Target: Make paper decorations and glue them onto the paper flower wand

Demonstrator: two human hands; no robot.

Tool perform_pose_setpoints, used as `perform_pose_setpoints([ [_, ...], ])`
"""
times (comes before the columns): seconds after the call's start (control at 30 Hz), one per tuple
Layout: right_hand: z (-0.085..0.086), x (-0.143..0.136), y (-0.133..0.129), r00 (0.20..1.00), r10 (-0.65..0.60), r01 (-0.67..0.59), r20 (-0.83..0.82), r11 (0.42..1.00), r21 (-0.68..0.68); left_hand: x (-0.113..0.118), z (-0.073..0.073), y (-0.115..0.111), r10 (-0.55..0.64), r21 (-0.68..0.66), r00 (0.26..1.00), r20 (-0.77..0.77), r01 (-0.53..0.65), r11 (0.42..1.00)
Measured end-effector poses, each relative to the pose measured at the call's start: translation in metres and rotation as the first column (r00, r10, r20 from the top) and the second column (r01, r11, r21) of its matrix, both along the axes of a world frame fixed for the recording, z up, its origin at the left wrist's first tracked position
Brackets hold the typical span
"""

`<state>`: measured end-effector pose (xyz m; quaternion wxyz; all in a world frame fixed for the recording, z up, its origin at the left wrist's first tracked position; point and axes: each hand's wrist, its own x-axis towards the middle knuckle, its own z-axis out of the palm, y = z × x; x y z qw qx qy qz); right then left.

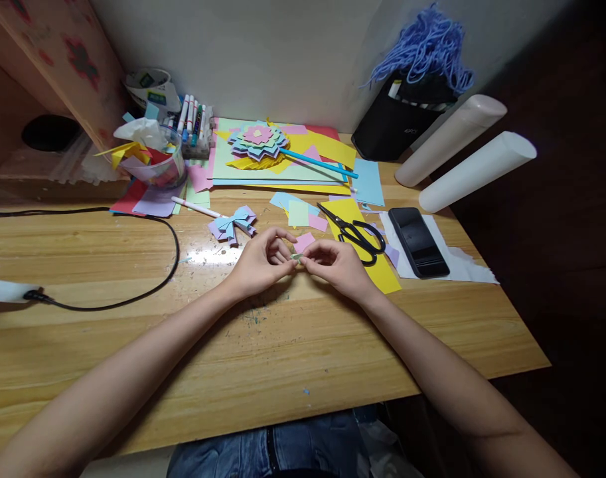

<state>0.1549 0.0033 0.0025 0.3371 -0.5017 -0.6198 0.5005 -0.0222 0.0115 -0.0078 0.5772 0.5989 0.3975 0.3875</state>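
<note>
Over the middle of the desk, my left hand (pixel 265 261) and my right hand (pixel 335 263) meet fingertip to fingertip. Between them they pinch a small piece of pale green paper (pixel 296 256), partly hidden by the fingers. Just behind the hands lie paper squares, one pink (pixel 304 241) and one light green (pixel 298 214). Black-handled scissors (pixel 355 232) rest on a yellow sheet (pixel 385 275) beside my right hand. To the left of my left hand is a blue and purple paper bow (pixel 234 225) on a white stick.
A layered paper flower (pixel 257 141) lies on stacked coloured sheets at the back. A phone (pixel 419 241) sits on white paper at right, near two white rolls (pixel 476 171). At left are a tub of scraps (pixel 158 169), markers (pixel 192 119) and a black cable (pixel 176 265).
</note>
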Motion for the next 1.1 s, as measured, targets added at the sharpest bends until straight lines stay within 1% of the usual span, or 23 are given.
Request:
perform_pose_setpoints([
  [0.13,0.0010,-0.0003,0.0007,0.999,-0.016,0.014,-0.029,0.998,-0.055,-0.0004,0.0016,-0.0016,0.003,0.044,1.000,-0.005,-0.003,0.999],
  [0.27,0.0029,-0.0007,0.0019,0.997,-0.056,0.051,-0.051,0.996,-0.079,0.0000,0.0039,-0.0020,0.030,0.056,0.999,0.035,-0.032,0.998],
  [0.43,0.0044,-0.0020,0.0019,0.998,-0.031,0.025,-0.054,0.994,-0.106,0.0005,0.0018,-0.0018,0.036,0.043,0.999,0.041,-0.038,0.998],
  [0.57,0.0037,-0.0028,0.0011,0.998,-0.037,0.032,-0.046,0.992,-0.118,0.0012,-0.0008,-0.0024,0.026,0.028,0.999,0.040,-0.027,0.999],
  [0.77,0.0027,-0.0014,0.0017,0.996,-0.048,0.037,-0.076,0.990,-0.134,0.0008,-0.0020,-0.0014,0.036,-0.033,0.997,0.063,-0.034,0.999],
  [0.83,0.0027,-0.0014,0.0018,0.994,-0.055,0.042,-0.091,0.989,-0.141,0.0008,-0.0016,-0.0017,0.047,-0.029,0.998,0.049,-0.046,0.999],
  [0.93,0.0024,-0.0023,0.0018,0.992,-0.059,0.041,-0.112,0.987,-0.158,0.0015,-0.0011,-0.0034,0.057,0.016,0.998,0.003,-0.057,0.998],
  [1.1,0.0021,-0.0029,0.0028,0.994,-0.060,0.045,-0.096,0.987,-0.152,0.0025,-0.0016,-0.0054,0.068,0.051,0.997,-0.036,-0.066,0.997],
])
